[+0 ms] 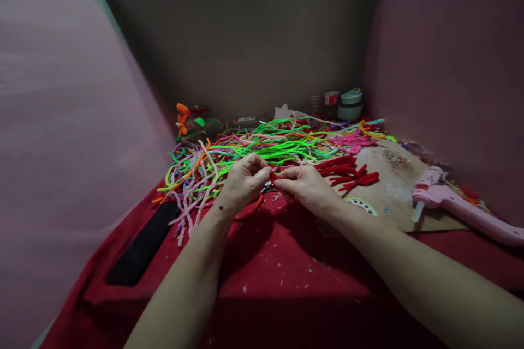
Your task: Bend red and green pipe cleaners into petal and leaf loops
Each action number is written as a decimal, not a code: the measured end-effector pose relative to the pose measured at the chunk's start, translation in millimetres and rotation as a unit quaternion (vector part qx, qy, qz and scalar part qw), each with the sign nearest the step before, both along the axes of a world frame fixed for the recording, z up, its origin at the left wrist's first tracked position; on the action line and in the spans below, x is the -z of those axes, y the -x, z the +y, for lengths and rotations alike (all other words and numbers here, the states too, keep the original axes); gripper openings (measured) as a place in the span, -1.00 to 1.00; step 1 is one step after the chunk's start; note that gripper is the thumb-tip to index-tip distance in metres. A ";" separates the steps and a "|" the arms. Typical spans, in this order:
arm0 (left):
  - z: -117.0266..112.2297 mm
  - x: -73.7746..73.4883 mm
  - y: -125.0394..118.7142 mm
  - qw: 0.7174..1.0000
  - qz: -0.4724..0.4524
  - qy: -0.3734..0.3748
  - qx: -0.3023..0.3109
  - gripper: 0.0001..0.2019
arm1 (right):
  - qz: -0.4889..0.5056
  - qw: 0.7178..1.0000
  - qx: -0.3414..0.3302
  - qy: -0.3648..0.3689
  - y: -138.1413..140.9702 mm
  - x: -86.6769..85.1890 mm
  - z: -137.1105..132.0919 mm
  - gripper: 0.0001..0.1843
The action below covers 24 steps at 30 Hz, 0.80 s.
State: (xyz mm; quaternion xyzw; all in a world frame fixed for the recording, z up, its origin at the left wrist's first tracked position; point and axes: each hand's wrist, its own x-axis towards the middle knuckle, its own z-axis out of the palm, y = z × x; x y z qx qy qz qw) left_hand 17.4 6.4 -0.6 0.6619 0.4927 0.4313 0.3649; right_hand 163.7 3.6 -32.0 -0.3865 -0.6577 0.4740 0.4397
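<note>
My left hand (246, 177) and my right hand (302, 184) meet over the middle of the table. Between their pinched fingertips is a small piece of red pipe cleaner (273, 175), mostly covered by the fingers. Just below the fingertips lie pliers or cutters, with a metal head (267, 186) and a red handle (256, 208) reaching under my left wrist. Right of my right hand, several red pipe cleaner pieces (347, 172), some bent into loops, rest on a board. A large heap of colourful pipe cleaners (270, 147) spreads behind both hands.
A pink hot glue gun (446, 196) lies on the brown board (403, 191) at right, near a white perforated disc (362, 206). A black flat object (143, 245) is at left on the red cloth (282, 267). Orange pipe cleaner flowers (182, 117) and a lidded container (350, 104) stand behind.
</note>
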 end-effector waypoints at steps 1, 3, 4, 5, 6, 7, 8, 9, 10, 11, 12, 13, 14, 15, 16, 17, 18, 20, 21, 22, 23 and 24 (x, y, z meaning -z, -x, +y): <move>-0.5 0.3 -1.4 1.000 -0.006 0.000 -0.008 -0.87 | 0.012 1.000 -0.007 0.021 0.2 0.4 0.1 -0.78; -1.4 0.7 -3.9 1.000 -0.017 -0.007 -0.023 -0.87 | 0.028 0.998 -0.015 0.048 1.0 0.9 0.0 -0.79; -1.7 0.6 -4.6 0.999 -0.022 -0.011 -0.028 -0.87 | 0.033 0.998 -0.016 0.053 1.4 1.0 -0.1 -0.79; -1.9 0.5 -4.8 0.999 -0.028 -0.010 -0.028 -0.86 | 0.039 0.998 -0.014 0.055 1.7 1.1 -0.3 -0.79; -1.9 0.1 -4.6 0.999 -0.035 -0.002 -0.021 -0.85 | 0.044 0.997 -0.012 0.055 1.9 1.0 -0.5 -0.79; -2.0 -0.3 -3.9 0.999 -0.044 0.013 -0.008 -0.84 | 0.049 0.997 -0.010 0.055 2.0 0.9 -0.7 -0.79; -2.0 -0.8 -3.0 0.998 -0.051 0.033 0.010 -0.83 | 0.055 0.997 -0.009 0.056 1.9 0.7 -0.9 -0.78; -2.2 -1.2 -2.1 0.996 -0.056 0.057 0.031 -0.81 | 0.059 0.997 -0.009 0.056 1.7 0.4 -1.0 -0.78; -2.4 -1.6 -1.3 0.994 -0.059 0.079 0.049 -0.80 | 0.061 0.997 -0.012 0.055 1.4 0.1 -1.1 -0.77; -2.6 -1.8 -0.8 0.992 -0.061 0.096 0.060 -0.79 | 0.062 0.996 -0.014 0.055 1.0 -0.2 -1.2 -0.76; -2.9 -1.8 -0.6 0.990 -0.063 0.107 0.062 -0.79 | 0.061 0.997 -0.015 0.054 0.7 -0.5 -1.3 -0.76; -3.1 -1.6 -0.7 0.990 -0.064 0.110 0.056 -0.79 | 0.060 0.997 -0.015 0.052 0.4 -0.8 -1.3 -0.76; -3.1 -1.2 -1.1 0.991 -0.065 0.108 0.045 -0.79 | 0.056 0.997 -0.013 0.047 0.2 -1.1 -1.3 -0.76; -3.1 -0.7 -1.7 0.992 -0.065 0.100 0.030 -0.78 | 0.049 0.998 -0.009 0.040 0.1 -1.2 -1.3 -0.76; -2.8 -0.1 -2.4 0.994 -0.061 0.090 0.016 -0.78 | 0.040 0.999 -0.003 0.032 0.1 -1.1 -1.2 -0.76; -2.5 0.6 -3.3 0.996 -0.052 0.077 0.005 -0.77 | 0.026 0.999 0.006 0.021 0.4 -0.7 -1.0 -0.75; -2.2 1.3 -4.2 0.997 -0.042 0.064 -0.003 -0.76 | 0.010 1.000 0.020 0.010 0.7 -0.1 -0.9 -0.74; -1.9 2.6 -6.2 0.999 -0.020 0.042 -0.012 -0.75 | -0.026 0.998 0.052 -0.011 2.0 2.0 -0.9 -0.74; -1.9 3.2 -7.2 0.999 -0.006 0.034 -0.014 -0.75 | -0.040 0.997 0.067 -0.022 2.7 3.1 -1.2 -0.74; -2.1 3.6 -8.1 0.999 0.008 0.028 -0.017 -0.75 | -0.049 0.995 0.079 -0.031 3.5 4.0 -1.6 -0.74; -2.4 3.9 -9.0 0.999 0.021 0.022 -0.020 -0.75 | -0.050 0.995 0.084 -0.033 4.2 4.7 -2.1 -0.74; -2.7 4.1 -9.6 0.999 0.032 0.016 -0.024 -0.75 | -0.042 0.995 0.082 -0.025 4.9 4.9 -2.7 -0.75</move>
